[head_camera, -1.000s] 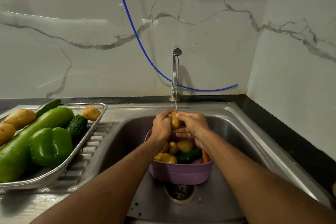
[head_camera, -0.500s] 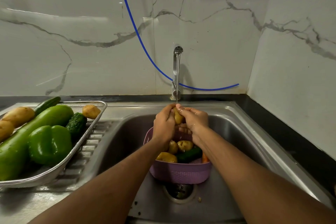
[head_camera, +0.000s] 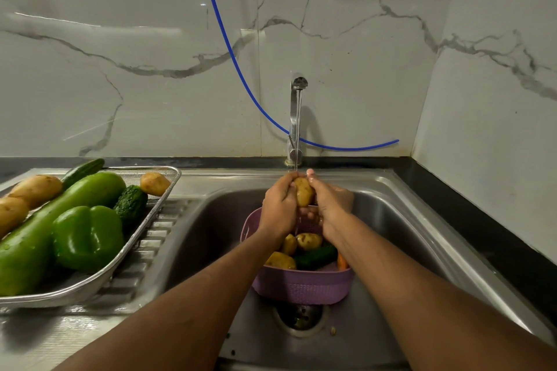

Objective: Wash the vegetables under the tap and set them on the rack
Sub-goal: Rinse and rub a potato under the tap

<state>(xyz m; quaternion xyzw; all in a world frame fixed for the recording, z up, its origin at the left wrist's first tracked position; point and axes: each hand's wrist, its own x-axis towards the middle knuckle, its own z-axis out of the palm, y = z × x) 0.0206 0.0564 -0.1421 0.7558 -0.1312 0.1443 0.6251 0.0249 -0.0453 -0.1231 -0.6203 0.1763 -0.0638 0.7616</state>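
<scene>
Steel rack (head_camera: 168, 190) at your left already carries washed potatoes, a green pepper (head_camera: 87, 236), a long gourd and cucumbers, so you look roughly halfway; the purple basket (head_camera: 301, 288) in the sink (head_camera: 407, 220) holds more potatoes, a cucumber and a carrot. Your left hand (head_camera: 278, 205) and right hand (head_camera: 330, 202) both curl round one potato (head_camera: 303, 191) under the tap (head_camera: 297, 117), water running onto it.
</scene>
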